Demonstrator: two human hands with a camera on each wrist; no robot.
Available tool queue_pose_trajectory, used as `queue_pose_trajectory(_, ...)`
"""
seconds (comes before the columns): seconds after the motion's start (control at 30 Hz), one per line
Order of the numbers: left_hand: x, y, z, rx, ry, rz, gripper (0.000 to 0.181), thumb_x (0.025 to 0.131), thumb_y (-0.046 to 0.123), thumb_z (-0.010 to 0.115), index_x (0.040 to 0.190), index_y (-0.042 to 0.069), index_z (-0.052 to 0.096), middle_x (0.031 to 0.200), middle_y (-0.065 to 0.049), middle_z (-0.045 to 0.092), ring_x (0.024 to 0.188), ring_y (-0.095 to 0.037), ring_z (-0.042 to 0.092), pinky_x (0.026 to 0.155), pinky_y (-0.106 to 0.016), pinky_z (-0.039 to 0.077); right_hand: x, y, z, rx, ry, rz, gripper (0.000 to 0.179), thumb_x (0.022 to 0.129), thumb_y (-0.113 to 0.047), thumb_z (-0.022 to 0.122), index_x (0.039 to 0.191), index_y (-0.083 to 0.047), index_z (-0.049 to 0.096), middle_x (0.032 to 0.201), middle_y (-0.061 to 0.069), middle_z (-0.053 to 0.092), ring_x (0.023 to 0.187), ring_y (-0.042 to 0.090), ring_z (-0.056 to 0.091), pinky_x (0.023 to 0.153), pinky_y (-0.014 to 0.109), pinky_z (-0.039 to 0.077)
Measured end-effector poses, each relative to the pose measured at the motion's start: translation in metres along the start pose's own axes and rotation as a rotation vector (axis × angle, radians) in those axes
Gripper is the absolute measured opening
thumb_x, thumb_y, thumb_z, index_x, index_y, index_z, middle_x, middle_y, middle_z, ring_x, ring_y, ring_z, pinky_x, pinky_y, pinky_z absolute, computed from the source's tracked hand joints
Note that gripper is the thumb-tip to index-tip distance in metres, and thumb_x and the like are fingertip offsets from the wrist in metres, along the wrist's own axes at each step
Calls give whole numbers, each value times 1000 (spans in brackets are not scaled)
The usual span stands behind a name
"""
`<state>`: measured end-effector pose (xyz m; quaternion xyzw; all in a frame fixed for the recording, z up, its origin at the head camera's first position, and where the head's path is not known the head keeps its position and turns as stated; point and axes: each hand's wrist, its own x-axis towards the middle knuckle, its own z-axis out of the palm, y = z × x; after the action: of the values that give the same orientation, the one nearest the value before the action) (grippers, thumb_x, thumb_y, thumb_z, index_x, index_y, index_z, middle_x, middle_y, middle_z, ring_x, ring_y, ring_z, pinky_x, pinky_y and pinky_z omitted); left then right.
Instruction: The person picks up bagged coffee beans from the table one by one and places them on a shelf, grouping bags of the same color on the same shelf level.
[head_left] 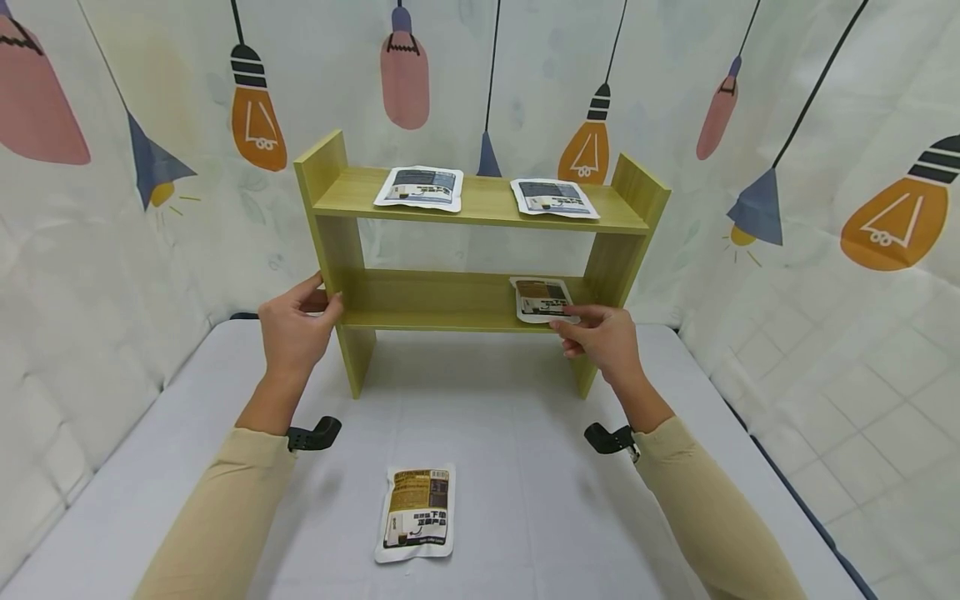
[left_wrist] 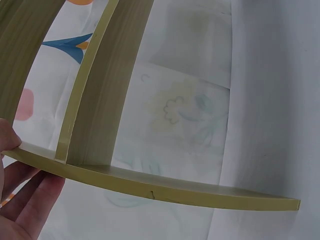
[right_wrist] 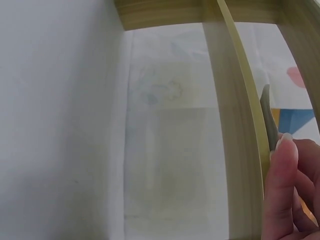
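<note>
A light wooden two-tier shelf rack (head_left: 442, 304) stands upright on the table. My left hand (head_left: 296, 329) grips its left side panel, thumb on one face and fingers on the other, as the panel (left_wrist: 150, 191) shows in the left wrist view. With thumb and fingers, my right hand (head_left: 606, 340) pinches the near right corner of a brown-and-white pouch (head_left: 542, 296) lying on the lower tier. Only that pouch's edge (right_wrist: 269, 117) shows in the right wrist view. Two white pouches with dark blue labels, one left (head_left: 422, 187) and one right (head_left: 555, 198), lie on the upper tier.
Another brown-and-white pouch (head_left: 416, 512) lies flat near the front of the white-covered table (head_left: 510, 433). Behind the rack hangs a pale curtain (head_left: 480, 242) printed with lamps and bulbs; similar cloth closes both sides.
</note>
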<state>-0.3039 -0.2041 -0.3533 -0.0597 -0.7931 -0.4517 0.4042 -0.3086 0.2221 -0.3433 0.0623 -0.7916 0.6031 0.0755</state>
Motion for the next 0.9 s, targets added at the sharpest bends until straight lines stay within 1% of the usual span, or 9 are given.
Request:
queue_pose_trajectory(0.13, 0, -1, 0, 1, 4, 6, 40, 91, 9, 70, 131, 13, 71, 98, -21, 79, 72, 25, 56, 70, -1, 48, -1, 1, 0, -3, 2, -5, 42, 86, -22, 84, 121, -1, 73, 74, 0, 73, 55, 10, 69, 61, 30, 63)
queue_pose_trajectory(0.3, 0, -2, 0, 7, 7, 13, 40, 91, 8, 70, 130, 12, 72, 97, -22, 78, 72, 26, 55, 70, 1, 45, -3, 2, 1, 7, 1, -10, 43, 86, -22, 83, 122, -1, 73, 75, -2, 74, 57, 10, 70, 62, 30, 63)
queue_pose_trajectory(0.43, 0, -1, 0, 14, 3, 8, 40, 91, 9, 70, 131, 12, 71, 97, -21, 79, 72, 27, 54, 70, 2, 44, -6, 2, 2, 6, 5, -13, 43, 87, -22, 83, 123, -1, 73, 76, -2, 74, 58, 11, 70, 64, 31, 63)
queue_pose_trajectory(0.6, 0, -2, 0, 15, -2, 0, 40, 91, 9, 70, 131, 12, 71, 98, -21, 79, 72, 26, 55, 70, 1, 44, -8, 4, 3, -9, 19, -29, 44, 86, -27, 83, 123, -5, 74, 77, -2, 75, 61, 14, 72, 66, 32, 64)
queue_pose_trajectory(0.73, 0, -1, 0, 18, -1, -3, 40, 91, 10, 70, 131, 13, 71, 98, -20, 79, 72, 25, 55, 70, 1, 45, -12, 8, 5, -4, 14, -39, 44, 86, -30, 83, 123, -7, 75, 81, -2, 77, 64, 15, 72, 67, 31, 64)
queue_pose_trajectory(0.9, 0, -1, 0, 14, 1, 2, 40, 91, 10, 70, 131, 12, 71, 98, -21, 79, 72, 25, 55, 69, 1, 45, -20, 10, 9, 20, -9, -52, 40, 87, -28, 82, 120, -7, 76, 91, 0, 77, 68, 14, 71, 69, 29, 63)
